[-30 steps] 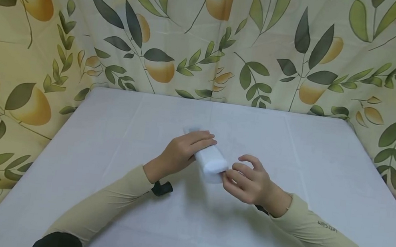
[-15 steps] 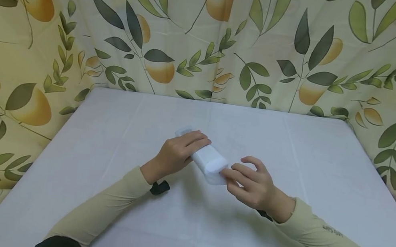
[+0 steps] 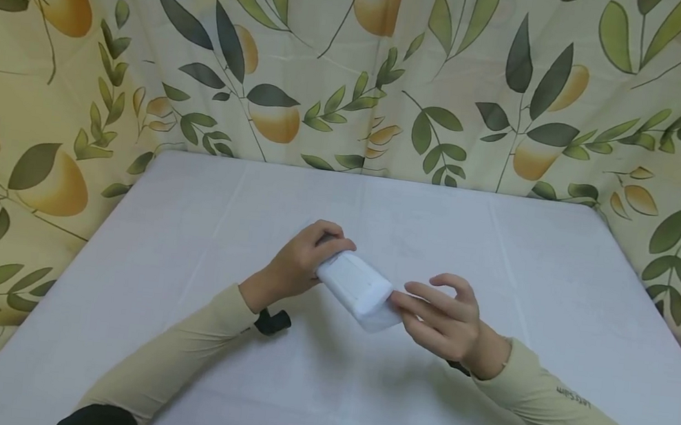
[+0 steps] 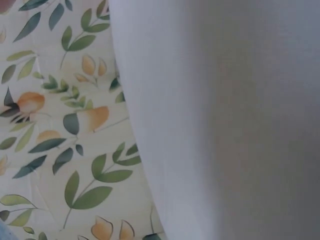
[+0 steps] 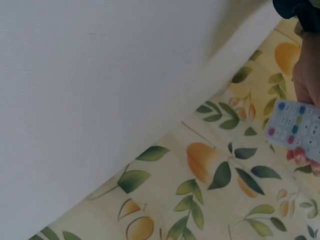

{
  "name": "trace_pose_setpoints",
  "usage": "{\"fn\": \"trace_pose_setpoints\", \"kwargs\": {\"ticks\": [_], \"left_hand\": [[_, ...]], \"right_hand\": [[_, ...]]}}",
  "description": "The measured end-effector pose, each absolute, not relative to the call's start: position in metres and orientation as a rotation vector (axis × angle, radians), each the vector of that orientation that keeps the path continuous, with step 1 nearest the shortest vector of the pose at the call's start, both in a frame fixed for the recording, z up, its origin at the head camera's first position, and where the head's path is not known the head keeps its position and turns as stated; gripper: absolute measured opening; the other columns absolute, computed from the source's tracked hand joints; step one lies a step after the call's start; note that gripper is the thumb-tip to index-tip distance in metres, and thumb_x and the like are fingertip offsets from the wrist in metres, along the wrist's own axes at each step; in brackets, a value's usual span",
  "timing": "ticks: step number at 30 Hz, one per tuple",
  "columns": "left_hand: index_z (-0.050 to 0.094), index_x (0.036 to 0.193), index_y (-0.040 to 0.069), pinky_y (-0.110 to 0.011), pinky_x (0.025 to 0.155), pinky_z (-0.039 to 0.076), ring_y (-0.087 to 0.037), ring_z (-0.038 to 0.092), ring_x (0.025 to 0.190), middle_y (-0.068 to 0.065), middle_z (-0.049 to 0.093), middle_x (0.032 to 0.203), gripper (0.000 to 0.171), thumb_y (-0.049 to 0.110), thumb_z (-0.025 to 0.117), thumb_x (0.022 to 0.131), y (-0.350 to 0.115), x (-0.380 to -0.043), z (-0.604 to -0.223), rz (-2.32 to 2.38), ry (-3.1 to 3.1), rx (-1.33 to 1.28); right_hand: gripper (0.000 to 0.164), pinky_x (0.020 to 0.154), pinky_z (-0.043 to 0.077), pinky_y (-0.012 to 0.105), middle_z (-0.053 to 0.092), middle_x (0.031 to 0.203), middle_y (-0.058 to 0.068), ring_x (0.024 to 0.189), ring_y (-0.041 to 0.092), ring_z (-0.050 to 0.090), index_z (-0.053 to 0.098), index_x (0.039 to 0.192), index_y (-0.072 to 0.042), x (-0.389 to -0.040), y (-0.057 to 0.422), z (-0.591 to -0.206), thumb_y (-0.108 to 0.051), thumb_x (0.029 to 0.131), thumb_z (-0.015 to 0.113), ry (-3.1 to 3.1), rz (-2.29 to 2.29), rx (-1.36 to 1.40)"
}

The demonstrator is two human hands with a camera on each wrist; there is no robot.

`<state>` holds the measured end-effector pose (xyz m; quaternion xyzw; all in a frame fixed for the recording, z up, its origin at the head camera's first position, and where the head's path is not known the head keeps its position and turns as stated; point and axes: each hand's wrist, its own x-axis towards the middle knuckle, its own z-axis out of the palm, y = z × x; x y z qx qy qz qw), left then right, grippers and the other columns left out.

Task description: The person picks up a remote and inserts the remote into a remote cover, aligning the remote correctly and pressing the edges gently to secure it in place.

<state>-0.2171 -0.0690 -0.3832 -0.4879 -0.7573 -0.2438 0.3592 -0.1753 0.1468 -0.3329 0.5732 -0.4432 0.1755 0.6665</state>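
Note:
A white remote control (image 3: 358,282) is held over the white table, its smooth back facing up in the head view. A clear plastic sleeve (image 3: 383,319) shows beyond its near right end. My left hand (image 3: 298,260) grips the remote's far left end, thumb on top. At the opposite end, my right hand (image 3: 444,317) pinches the sleeve's edge with its fingertips, the other fingers spread loosely. Seen from below in the right wrist view, the remote's button side (image 5: 295,127) has coloured keys, with left-hand fingertips (image 5: 300,156) around it. The left wrist view shows neither hand.
A white cloth covers the table (image 3: 224,366), whose far edge meets a curtain (image 3: 331,66) printed with fruit and leaves. A black wrist camera (image 3: 273,322) sits under the left wrist. Something dark and round (image 3: 100,421) is at the lower left.
My left hand has shifted slightly left, and its grip has changed. The remote now tilts more across to the right and shows more of its back. My right hand has moved a little right.

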Motion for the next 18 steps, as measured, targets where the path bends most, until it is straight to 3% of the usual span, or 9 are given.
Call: {"fn": "trace_pose_setpoints", "kwargs": {"ticks": [7,18], "left_hand": [[0.062,0.102,0.005,-0.034,0.079,0.054,-0.025,0.058,0.088,-0.013,0.054,0.098,0.050,-0.005,0.083,0.059,-0.077,-0.225,-0.385,-0.569,-1.984,-1.254],[0.059,0.105,0.008,-0.036,0.079,0.054,-0.026,0.059,0.088,-0.014,0.055,0.099,0.056,-0.001,0.085,0.056,-0.089,-0.224,-0.388,-0.430,-1.965,-1.284]], "right_hand": [[0.040,0.050,0.040,0.028,0.068,0.059,0.002,0.066,0.015,0.053,0.042,0.052,-0.011,-0.173,0.157,-0.342,0.002,0.088,0.055,-1.241,0.351,1.414],[0.026,0.067,0.047,0.025,0.068,0.085,-0.003,0.074,0.014,0.050,0.054,0.075,-0.011,-0.166,0.179,-0.337,-0.005,0.097,0.041,-1.660,-0.035,1.614]]}}
